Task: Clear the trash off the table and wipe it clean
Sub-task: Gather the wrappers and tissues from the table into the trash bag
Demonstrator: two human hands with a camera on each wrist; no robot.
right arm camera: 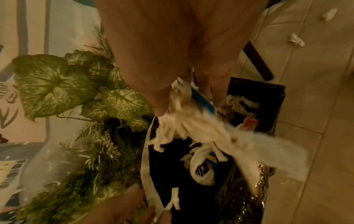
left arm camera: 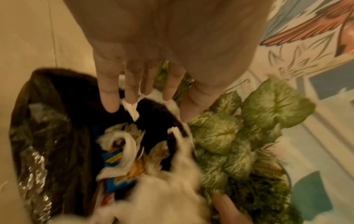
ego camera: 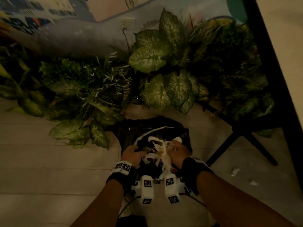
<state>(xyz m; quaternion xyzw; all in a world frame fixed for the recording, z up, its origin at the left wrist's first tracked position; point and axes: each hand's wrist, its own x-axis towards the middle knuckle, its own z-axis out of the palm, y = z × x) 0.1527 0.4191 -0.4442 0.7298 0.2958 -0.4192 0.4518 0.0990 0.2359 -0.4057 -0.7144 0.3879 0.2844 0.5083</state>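
Observation:
A black-lined trash bin [ego camera: 164,125] stands on the floor below me, with white tissues and a blue wrapper [left arm camera: 114,157] inside. My right hand [ego camera: 176,150] hangs over its right side and grips a wad of crumpled tissue [right arm camera: 201,125] together with a blue wrapper; the wad trails down into the bin. Over the bin's left rim, my left hand [ego camera: 132,154] has its fingers [left arm camera: 109,91] straight and spread, pointing down. A thin strip of tissue [left arm camera: 134,109] clings between two of them. The bin liner [left arm camera: 47,121] is loose and crinkled.
Large leafy plants [ego camera: 155,54] crowd the wall just behind and left of the bin. A dark table edge [ego camera: 268,63] and its splayed legs [ego camera: 246,141] stand to the right. Tissue scraps [ego camera: 234,171] lie on the tiled floor at the right.

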